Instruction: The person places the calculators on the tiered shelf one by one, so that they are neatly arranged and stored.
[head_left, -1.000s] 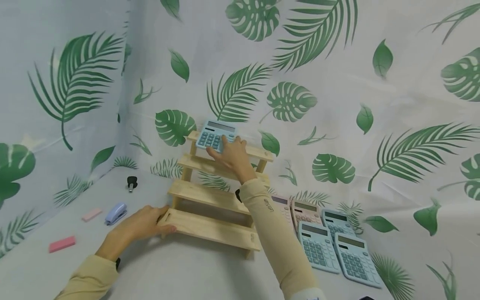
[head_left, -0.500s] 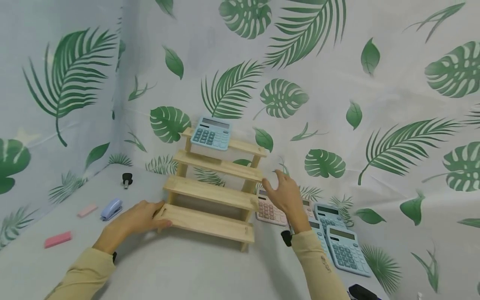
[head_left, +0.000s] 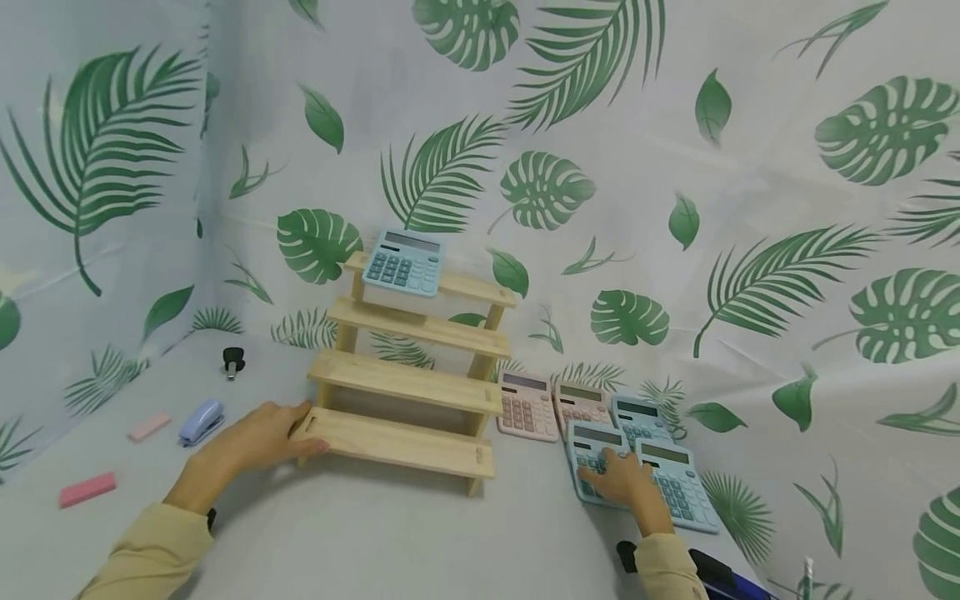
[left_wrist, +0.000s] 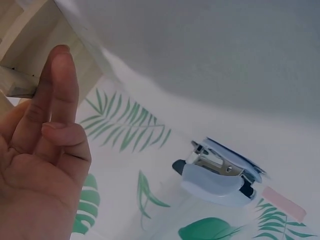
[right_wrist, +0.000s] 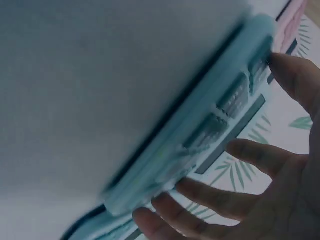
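A four-step wooden stand (head_left: 405,446) stands on the table, with a light blue calculator (head_left: 405,265) on the left of its top step. My left hand (head_left: 262,437) holds the left end of the lowest step, thumb along its front. In the left wrist view the fingers reach past the wood. Over at the right, my right hand (head_left: 628,483) is spread above another light blue calculator (head_left: 597,436), fingertips at its keys and edges. The right wrist view shows the thumb (right_wrist: 292,75) at one end of the calculator's keypad and the other fingers spaced along it.
Two pink calculators (head_left: 527,408) and two more blue ones (head_left: 686,492) lie around the one under my right hand. At left are a lavender stapler (head_left: 201,422), two pink erasers (head_left: 87,490) and a black clip-like item (head_left: 233,360). Leaf-patterned cloth hangs behind.
My right hand has let go of the calculator on the top step and moved down and right to the calculators on the table. My left hand has stayed on the stand.
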